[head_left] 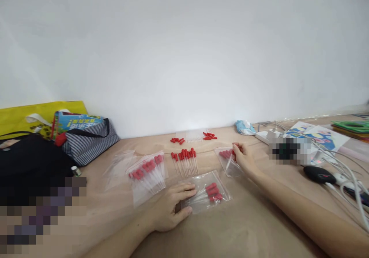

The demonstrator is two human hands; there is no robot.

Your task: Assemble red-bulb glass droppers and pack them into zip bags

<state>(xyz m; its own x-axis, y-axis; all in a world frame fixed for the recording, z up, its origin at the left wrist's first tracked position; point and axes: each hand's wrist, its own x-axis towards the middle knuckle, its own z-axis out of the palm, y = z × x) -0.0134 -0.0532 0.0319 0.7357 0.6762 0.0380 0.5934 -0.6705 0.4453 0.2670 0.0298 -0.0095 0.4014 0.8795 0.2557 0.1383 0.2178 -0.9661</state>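
My left hand [177, 206] lies with fingers and thumb stretched out on the left end of a clear zip bag [198, 208]. Several droppers with red rubber bulbs [213, 190] are inside that bag. Further right, the closed fingers of my right hand [242, 158] pinch a red-bulbed dropper [228, 165], its pale stem slanting down over a smaller clear bag [235, 171]. More red bulbs [224, 154] show in this bag; whether the pinched dropper is inside or above it, I cannot tell. Between my hands, further back, loose droppers [186, 160] lie in a row.
Filled bags of droppers [147, 173] overlap at the left, beside flat clear bags [119, 169]. Loose red bulbs [210, 135] and thin clear tubes [193, 139] lie near the wall. A striped bag [89, 144] stands left; cables [353, 173] and a black device [319, 174] lie right.
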